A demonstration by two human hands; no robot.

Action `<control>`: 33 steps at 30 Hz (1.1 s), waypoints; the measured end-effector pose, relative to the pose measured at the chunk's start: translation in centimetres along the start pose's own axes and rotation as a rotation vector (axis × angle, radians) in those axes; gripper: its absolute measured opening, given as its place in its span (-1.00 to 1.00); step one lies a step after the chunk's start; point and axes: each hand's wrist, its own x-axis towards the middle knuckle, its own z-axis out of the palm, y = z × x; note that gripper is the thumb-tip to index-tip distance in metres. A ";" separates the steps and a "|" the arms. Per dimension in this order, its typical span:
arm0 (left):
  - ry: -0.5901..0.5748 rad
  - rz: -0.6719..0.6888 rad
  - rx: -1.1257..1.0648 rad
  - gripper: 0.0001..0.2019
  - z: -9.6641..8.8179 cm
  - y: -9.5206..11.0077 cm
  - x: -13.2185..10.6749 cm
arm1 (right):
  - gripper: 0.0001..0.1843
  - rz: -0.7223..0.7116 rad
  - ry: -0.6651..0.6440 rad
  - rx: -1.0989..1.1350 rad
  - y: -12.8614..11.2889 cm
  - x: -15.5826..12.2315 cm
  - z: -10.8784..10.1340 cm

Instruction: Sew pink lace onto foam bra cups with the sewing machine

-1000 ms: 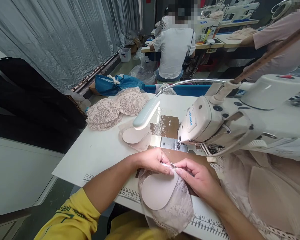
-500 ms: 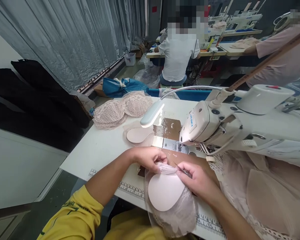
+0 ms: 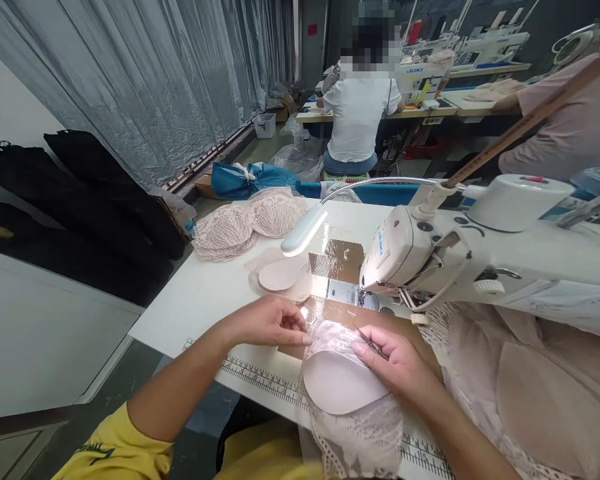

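Note:
A pale oval foam cup (image 3: 344, 383) with lace fabric (image 3: 333, 337) around it lies at the table's front edge, its lower lace (image 3: 363, 437) hanging toward my lap. My right hand (image 3: 393, 357) has its thumb on the upper lace at the cup's right side. A slim, dark, pointed metal tool (image 3: 373, 343) sits in that same hand, tip toward upper left. My left hand (image 3: 275, 325) is at the lace's left edge, fingers curled and thumb tip by the fabric. Whatever it pinches is too small to make out.
A white sewing machine (image 3: 405, 247) stands at right, its lamp (image 3: 304, 230) lit. Stacked lace cups (image 3: 225, 230) and another foam cup piece (image 3: 280, 273) lie at left. More beige fabric (image 3: 530, 393) is under the machine arm. Two people (image 3: 357, 123) sit beyond.
My left hand has moved left from the gathered top lace, which now lies more spread out. The foam cup has tilted slightly. My right hand keeps the pointed tool.

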 end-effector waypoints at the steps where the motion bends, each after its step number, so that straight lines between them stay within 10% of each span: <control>1: -0.057 -0.009 -0.095 -0.64 0.5 -0.4 0.1 | -0.68 0.001 -0.013 0.020 0.0 0.0 0.0; 4: -0.161 0.031 -0.444 -0.64 2.7 -1.2 1.2 | -0.68 -0.004 -0.057 0.044 0.1 -0.1 0.2; 8: 0.009 0.040 -0.712 -0.64 5.3 -1.5 3.0 | -0.67 -0.003 -0.085 -0.009 0.5 -0.1 0.4; 15: 0.131 0.160 -0.553 -0.65 5.9 -2.0 3.6 | -0.58 -0.012 0.112 0.052 1.0 -0.6 -0.7; 22: 0.089 0.207 -0.368 -0.65 6.0 -2.3 3.7 | -0.71 -0.049 -0.081 -0.134 -1.1 -0.4 -1.0; 33: 0.046 0.205 -0.385 -0.63 6.0 -1.7 3.6 | -0.74 -0.036 -0.012 0.002 -1.2 -0.1 0.3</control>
